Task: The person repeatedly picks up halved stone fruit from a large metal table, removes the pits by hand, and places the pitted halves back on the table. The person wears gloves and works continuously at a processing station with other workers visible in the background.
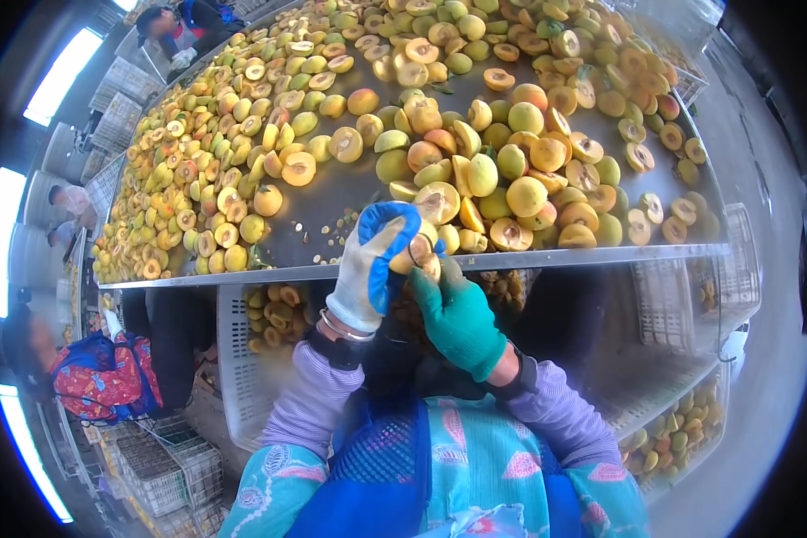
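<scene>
My left hand [368,269], in a white glove with blue coating, is closed around a cut peach [403,260] just over the table's near edge. Close beside it, my right hand [460,318], in a green knitted glove, has its fingers bent and pinched against the fruit. A small tool with a thin dark curved loop and a blue end [439,246] shows at those fingertips; most of it is hidden. Right beyond both hands lies a heap of whole and halved peaches [482,175], several with pits showing in the cut faces.
The metal table [314,215] has a raised near rim and is spread with peaches. Below it stand a white crate [242,377] of halves at left and another crate of peaches [672,435] at right. A person in a red patterned top [103,377] works at far left, near stacked crates [166,466].
</scene>
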{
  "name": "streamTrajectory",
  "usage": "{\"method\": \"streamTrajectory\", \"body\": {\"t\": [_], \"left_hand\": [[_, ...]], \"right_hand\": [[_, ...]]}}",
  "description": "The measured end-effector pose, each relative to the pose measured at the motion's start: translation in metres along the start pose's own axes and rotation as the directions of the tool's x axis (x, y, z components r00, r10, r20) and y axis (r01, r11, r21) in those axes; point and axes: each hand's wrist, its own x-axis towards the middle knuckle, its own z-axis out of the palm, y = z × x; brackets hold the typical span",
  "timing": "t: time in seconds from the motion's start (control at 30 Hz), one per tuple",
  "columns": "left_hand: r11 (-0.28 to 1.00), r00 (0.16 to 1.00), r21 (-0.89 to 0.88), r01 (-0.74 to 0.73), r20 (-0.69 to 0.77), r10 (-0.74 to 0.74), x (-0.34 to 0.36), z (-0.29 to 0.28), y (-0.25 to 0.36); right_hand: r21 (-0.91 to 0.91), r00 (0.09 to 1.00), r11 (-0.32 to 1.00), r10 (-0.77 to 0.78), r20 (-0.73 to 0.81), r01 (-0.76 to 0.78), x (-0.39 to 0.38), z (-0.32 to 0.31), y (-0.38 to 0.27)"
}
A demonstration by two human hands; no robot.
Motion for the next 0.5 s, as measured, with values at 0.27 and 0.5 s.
{"method": "streamTrajectory", "body": {"t": [0.27,0.5], "left_hand": [[0.843,0.927,-0.402,0.357,0.042,-0.373,0.006,0.008,0.015],[0.964,0.986,-0.223,0.144,-0.049,-0.159,0.011,0.007,0.02]], "right_hand": [[0.171,0.998,0.984,0.055,-0.01,-0.052,-0.003,0.006,0.005],[0.293,0.998,0.955,0.027,0.048,-0.04,0.0,0.006,0.009]]}}
